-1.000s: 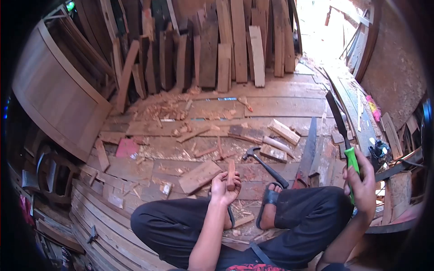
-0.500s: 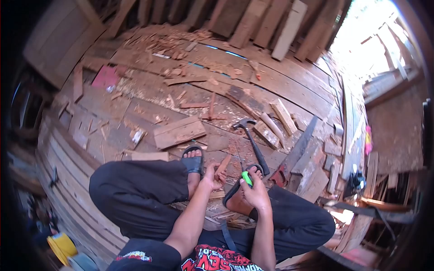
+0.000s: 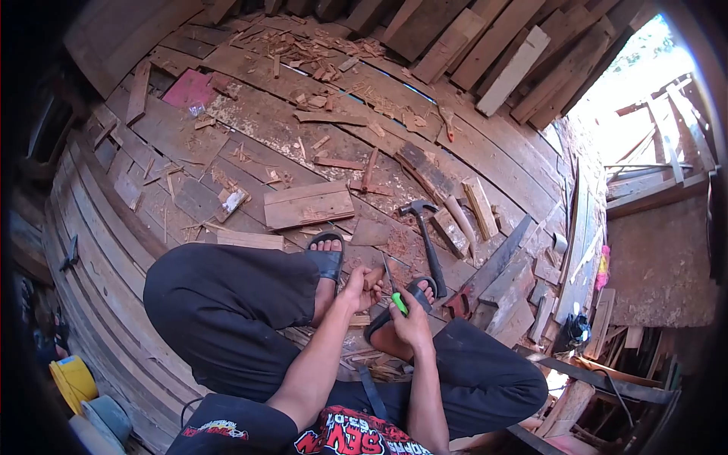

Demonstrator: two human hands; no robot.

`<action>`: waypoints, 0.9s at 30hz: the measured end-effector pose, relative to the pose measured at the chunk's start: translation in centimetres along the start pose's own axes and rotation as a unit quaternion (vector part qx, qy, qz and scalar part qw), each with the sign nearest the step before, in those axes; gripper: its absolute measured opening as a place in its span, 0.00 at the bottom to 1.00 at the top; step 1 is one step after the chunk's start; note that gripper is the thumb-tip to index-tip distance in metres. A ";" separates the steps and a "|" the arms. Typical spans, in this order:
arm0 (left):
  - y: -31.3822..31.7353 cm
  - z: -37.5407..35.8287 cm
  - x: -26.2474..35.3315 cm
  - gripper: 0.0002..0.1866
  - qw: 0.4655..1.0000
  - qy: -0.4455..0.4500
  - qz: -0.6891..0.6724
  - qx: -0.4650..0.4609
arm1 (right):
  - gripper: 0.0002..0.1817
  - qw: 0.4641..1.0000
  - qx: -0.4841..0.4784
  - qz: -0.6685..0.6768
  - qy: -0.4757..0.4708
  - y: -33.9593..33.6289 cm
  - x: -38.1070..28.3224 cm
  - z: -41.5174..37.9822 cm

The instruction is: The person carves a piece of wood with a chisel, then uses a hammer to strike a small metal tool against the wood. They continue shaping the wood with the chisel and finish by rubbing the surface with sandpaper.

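Note:
My left hand (image 3: 359, 291) is closed around a short piece of reddish wood (image 3: 374, 277), held between my knees above the floor. In my right hand (image 3: 412, 326) is a screwdriver (image 3: 398, 302) with a bright green handle; its thin dark shaft points up and away, passing right beside the wood. Both hands are close together between my sandalled feet. A claw hammer (image 3: 429, 246) lies just past my right foot, with a handsaw (image 3: 493, 269) to its right.
A thick board (image 3: 309, 205) rests beyond my left foot. Wood offcuts (image 3: 478, 206) and shavings litter the plank floor (image 3: 265, 155). A paintbrush (image 3: 447, 121) lies farther off. Planks (image 3: 516, 72) lean at the back. A yellow bucket (image 3: 73, 381) stands at lower left.
My right hand has moved left with the screwdriver, bringing its shaft closer to the wood in my left hand. The camera view has shifted slightly.

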State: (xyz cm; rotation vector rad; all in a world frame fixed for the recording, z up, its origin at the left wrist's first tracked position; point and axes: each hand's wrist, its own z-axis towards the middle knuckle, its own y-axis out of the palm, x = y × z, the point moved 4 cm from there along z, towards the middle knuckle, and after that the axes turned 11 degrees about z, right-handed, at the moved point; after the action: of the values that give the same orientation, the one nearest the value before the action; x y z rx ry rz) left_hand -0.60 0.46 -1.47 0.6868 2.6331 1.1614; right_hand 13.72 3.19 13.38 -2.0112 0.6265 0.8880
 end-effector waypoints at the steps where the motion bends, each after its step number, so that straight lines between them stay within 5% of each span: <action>1: 0.1 0.0 0.1 0.22 0.999 0.009 -0.027 -0.013 | 0.27 1.000 0.005 0.016 -0.012 0.0 -0.2 -0.2; 7: 0.5 0.4 1.7 0.23 0.988 0.085 0.123 0.049 | 0.26 1.000 -0.011 -0.006 0.009 -0.8 -1.7 -0.7; 13: -1.8 1.6 1.0 0.15 0.981 0.026 0.193 -0.009 | 0.25 0.998 -0.016 -0.057 0.023 -0.3 -2.9 -1.5; 19: -0.3 1.3 0.7 0.25 0.899 0.085 0.421 0.086 | 0.22 0.991 -0.012 -0.120 0.060 -0.3 -4.9 -1.7; 21: 0.6 0.7 1.5 0.25 0.783 0.247 0.551 0.149 | 0.20 0.989 -0.014 -0.138 0.053 -0.3 -5.2 -1.7; 23: 1.0 0.5 1.7 0.27 0.733 0.317 0.580 0.162 | 0.19 0.987 -0.019 -0.155 0.048 -0.2 -5.8 -1.4; 25: -0.5 1.6 1.4 0.30 0.780 0.302 0.529 0.143 | 0.19 0.981 -0.020 -0.180 0.075 0.1 -6.6 -1.9; 27: -0.7 2.5 1.3 0.29 0.773 0.329 0.526 0.133 | 0.19 0.977 -0.024 -0.201 0.073 0.6 -6.9 -1.9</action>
State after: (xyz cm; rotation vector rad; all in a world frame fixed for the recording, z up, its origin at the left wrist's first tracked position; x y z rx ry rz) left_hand -1.07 2.32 -3.65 2.4320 2.9695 1.4167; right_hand 9.68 1.97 19.18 -2.1559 0.2596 0.5191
